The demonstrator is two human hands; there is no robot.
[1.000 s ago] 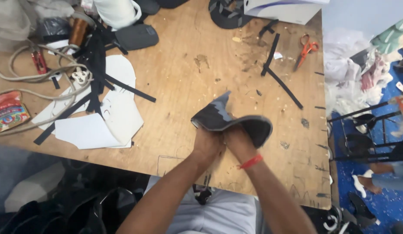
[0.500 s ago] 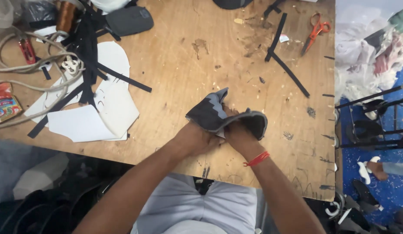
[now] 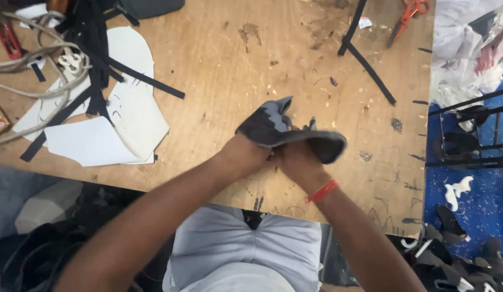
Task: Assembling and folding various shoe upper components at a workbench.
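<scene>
Wooden worktop (image 3: 219,81) strewn at far left with white paper patterns (image 3: 127,113) and black strips (image 3: 94,48). Near the middle, dark grey fabric piece (image 3: 286,132) clutched by left hand (image 3: 246,157) and right hand (image 3: 297,159), pressed together beneath it. Orange scissors (image 3: 405,16) far right.

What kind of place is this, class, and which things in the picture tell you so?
Probably a small craft workshop, perhaps for shoes or leather goods. A scuffed wooden workbench holds white paper patterns, black strips and orange scissors, while both hands work a dark grey piece.
</scene>
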